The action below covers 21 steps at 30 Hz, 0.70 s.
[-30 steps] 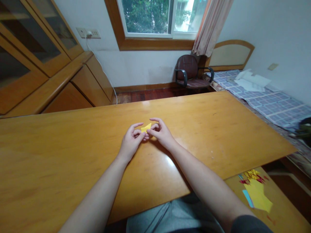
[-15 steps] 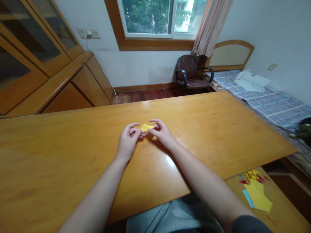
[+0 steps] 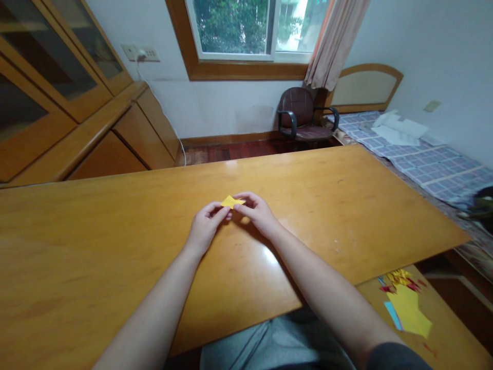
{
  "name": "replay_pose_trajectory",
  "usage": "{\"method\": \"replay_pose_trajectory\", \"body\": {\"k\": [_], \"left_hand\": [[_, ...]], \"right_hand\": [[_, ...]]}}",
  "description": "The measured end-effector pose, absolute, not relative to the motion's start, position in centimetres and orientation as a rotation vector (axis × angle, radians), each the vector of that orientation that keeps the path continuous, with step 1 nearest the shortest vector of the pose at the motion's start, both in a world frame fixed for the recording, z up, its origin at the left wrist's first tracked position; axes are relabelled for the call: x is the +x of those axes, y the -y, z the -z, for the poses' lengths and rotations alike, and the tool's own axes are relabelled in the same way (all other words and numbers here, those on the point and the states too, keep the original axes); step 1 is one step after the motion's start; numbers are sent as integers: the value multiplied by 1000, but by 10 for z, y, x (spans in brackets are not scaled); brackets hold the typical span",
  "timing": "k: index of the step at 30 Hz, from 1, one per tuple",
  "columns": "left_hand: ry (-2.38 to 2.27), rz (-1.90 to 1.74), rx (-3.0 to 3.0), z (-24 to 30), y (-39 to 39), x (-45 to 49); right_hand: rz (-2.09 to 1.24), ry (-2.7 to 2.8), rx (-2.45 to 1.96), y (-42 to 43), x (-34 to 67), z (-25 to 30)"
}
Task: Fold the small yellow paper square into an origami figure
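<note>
A small folded piece of yellow paper (image 3: pixel 230 201) is held just above the middle of a long wooden table (image 3: pixel 115 241). My left hand (image 3: pixel 206 228) pinches its left side with curled fingers. My right hand (image 3: pixel 257 213) pinches its right side, fingers closed around the paper's edge. The two hands touch at the fingertips, and most of the paper is hidden between them.
A lower wooden surface at the bottom right carries a yellow paper sheet (image 3: pixel 410 308) and coloured paper scraps (image 3: pixel 398 280). A dark armchair (image 3: pixel 302 115) stands under the window. A bed with a checked cover (image 3: pixel 431 159) runs along the right. Wooden cabinets (image 3: pixel 69 103) line the left.
The paper has been turned and flattened between my fingers. Both hands have closed in tighter around it and the raised fingers have come down.
</note>
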<state>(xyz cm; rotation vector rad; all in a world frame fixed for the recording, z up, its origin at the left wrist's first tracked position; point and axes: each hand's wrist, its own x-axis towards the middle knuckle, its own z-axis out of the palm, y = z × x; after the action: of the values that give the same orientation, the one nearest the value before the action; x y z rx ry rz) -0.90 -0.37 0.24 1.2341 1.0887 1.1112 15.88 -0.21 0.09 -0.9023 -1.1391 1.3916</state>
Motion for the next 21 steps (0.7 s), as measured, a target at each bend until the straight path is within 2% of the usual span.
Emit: {"method": "replay_pose_trajectory", "body": {"k": [6,15,21], "left_hand": [[-1113,-1148,1248,-1,3,-12],[-1136,-1044,1343,-9,6,-8],[-1133,-1093,1234,-7,4,-7]], "right_hand": [[-1359,1193,-929,3,157,0],[-1016,1418,-1017,3,162,-4],[-971,1445,-1050,4,162,-3]]}}
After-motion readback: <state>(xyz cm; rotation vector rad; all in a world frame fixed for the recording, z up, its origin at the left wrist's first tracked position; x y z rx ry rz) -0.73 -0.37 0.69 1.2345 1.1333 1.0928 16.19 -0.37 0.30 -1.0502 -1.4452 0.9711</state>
